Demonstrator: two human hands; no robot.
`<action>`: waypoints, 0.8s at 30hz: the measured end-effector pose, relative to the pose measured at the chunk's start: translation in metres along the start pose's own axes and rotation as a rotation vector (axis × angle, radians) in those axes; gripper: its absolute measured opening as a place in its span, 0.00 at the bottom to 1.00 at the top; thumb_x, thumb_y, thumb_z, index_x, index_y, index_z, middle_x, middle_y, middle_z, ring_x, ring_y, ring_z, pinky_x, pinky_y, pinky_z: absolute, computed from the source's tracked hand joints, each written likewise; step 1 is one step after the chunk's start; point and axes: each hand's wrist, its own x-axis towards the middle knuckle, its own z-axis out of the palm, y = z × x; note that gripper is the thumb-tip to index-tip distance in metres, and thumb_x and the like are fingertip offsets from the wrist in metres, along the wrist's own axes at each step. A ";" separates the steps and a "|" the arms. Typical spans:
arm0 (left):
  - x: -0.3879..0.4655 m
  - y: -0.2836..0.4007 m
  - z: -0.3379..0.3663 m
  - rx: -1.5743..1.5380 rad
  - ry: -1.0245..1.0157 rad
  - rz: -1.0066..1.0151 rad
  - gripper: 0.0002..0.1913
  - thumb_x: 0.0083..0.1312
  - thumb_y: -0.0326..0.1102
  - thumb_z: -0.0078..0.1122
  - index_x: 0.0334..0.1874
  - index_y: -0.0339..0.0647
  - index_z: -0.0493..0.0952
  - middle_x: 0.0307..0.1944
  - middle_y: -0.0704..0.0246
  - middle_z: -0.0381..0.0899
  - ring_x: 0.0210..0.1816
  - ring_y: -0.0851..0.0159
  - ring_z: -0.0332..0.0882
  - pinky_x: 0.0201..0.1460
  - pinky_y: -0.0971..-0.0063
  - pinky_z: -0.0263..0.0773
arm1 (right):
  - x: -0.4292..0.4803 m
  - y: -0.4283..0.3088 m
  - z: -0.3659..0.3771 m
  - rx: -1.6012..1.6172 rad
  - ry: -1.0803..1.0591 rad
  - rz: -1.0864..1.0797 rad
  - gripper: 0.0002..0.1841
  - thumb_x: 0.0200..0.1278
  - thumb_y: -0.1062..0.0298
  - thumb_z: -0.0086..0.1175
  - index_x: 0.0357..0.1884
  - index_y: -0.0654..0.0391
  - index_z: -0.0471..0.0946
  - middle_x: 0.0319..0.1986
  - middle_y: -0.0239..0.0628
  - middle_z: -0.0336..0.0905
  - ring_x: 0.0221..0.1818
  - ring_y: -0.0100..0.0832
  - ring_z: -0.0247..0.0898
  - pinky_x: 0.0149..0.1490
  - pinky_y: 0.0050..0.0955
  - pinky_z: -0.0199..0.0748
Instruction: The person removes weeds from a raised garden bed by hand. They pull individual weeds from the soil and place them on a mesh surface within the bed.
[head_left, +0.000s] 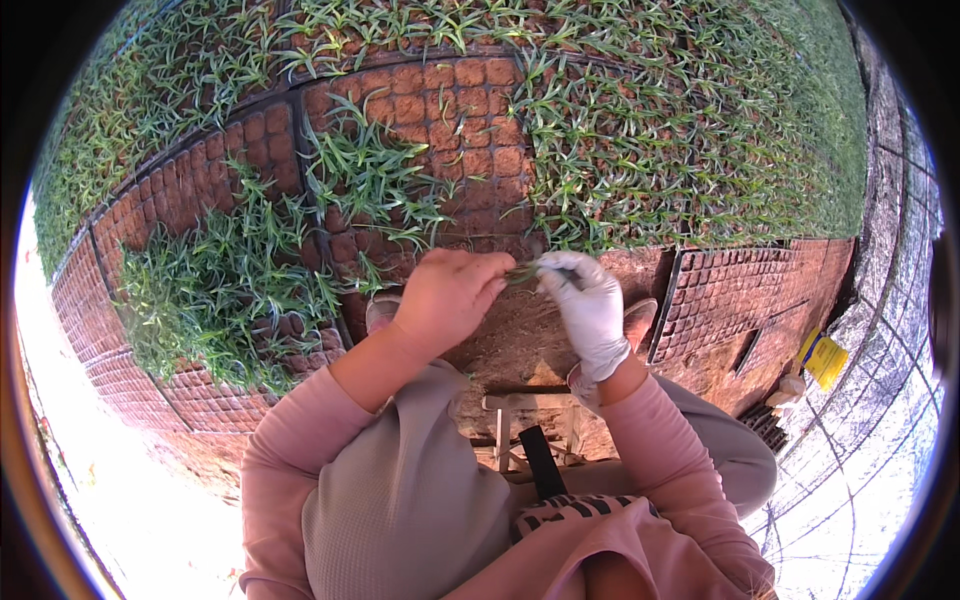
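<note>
My bare left hand (455, 294) and my right hand (586, 304), in a white glove, meet at the middle of the view over bare soil. Between their fingertips is a small green seedling (523, 273), partly hidden by the fingers. Just beyond lies a soil-filled seedling tray (469, 124), with loose green cuttings (367, 169) heaped on its left part and some cells without plants. A larger pile of loose seedlings (225, 289) rests on trays to the left. Upright seedlings in rows (615, 150) fill the tray on the right.
Trays of dense seedlings (765, 112) stretch away at the far side. Soil-filled trays (724, 292) lie at the right, others (124, 322) at the far left. A wooden stool (534, 402) stands between my legs. A yellow packet (825, 361) lies near shade netting (885, 322) at the right.
</note>
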 end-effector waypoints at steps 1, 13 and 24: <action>-0.002 0.001 -0.002 0.010 -0.010 -0.040 0.08 0.62 0.33 0.65 0.43 0.46 0.81 0.30 0.66 0.84 0.33 0.54 0.82 0.40 0.58 0.74 | 0.004 0.006 -0.008 -0.067 0.049 -0.050 0.09 0.65 0.83 0.59 0.45 0.62 0.82 0.42 0.35 0.82 0.40 0.23 0.78 0.47 0.20 0.76; 0.006 -0.015 -0.064 0.103 0.385 -0.232 0.11 0.61 0.21 0.62 0.46 0.40 0.80 0.42 0.65 0.82 0.42 0.59 0.81 0.46 0.69 0.77 | 0.019 0.021 -0.013 -0.750 0.143 -0.535 0.11 0.55 0.84 0.61 0.37 0.57 0.77 0.30 0.29 0.77 0.29 0.18 0.70 0.37 0.19 0.71; 0.009 -0.021 -0.052 0.295 0.301 -0.157 0.12 0.59 0.28 0.65 0.46 0.46 0.82 0.42 0.65 0.80 0.45 0.53 0.78 0.49 0.62 0.75 | 0.023 0.046 -0.021 -0.466 0.141 -0.286 0.10 0.59 0.84 0.60 0.39 0.57 0.77 0.31 0.22 0.75 0.30 0.13 0.64 0.36 0.16 0.67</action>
